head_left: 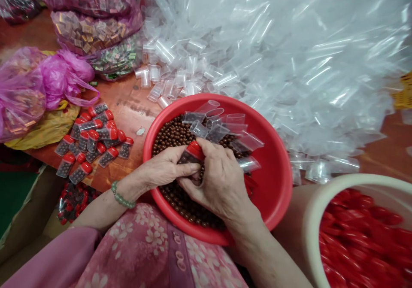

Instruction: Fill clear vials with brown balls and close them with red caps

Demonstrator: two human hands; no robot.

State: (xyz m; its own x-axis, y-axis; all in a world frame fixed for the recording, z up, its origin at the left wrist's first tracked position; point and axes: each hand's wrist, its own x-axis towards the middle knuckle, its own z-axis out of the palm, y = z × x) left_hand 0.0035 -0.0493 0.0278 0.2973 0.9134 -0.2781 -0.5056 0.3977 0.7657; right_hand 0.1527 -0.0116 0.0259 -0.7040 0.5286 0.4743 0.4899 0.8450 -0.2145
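The left hand (162,166) and right hand (222,178) pinched a red-capped tube (192,153) firmly in their fingers, low over brown beads (175,135) in a red basin (270,168).

Red basin (277,146), brown beads (170,135), pink floral blouse (151,241)

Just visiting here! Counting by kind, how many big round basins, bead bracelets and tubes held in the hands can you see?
Red plastic basin of brown balls: 1
Cream-rimmed basin of red caps: 1
Pale green bead bracelet: 1
Red-capped clear tube held in the hands: 1
Total: 4
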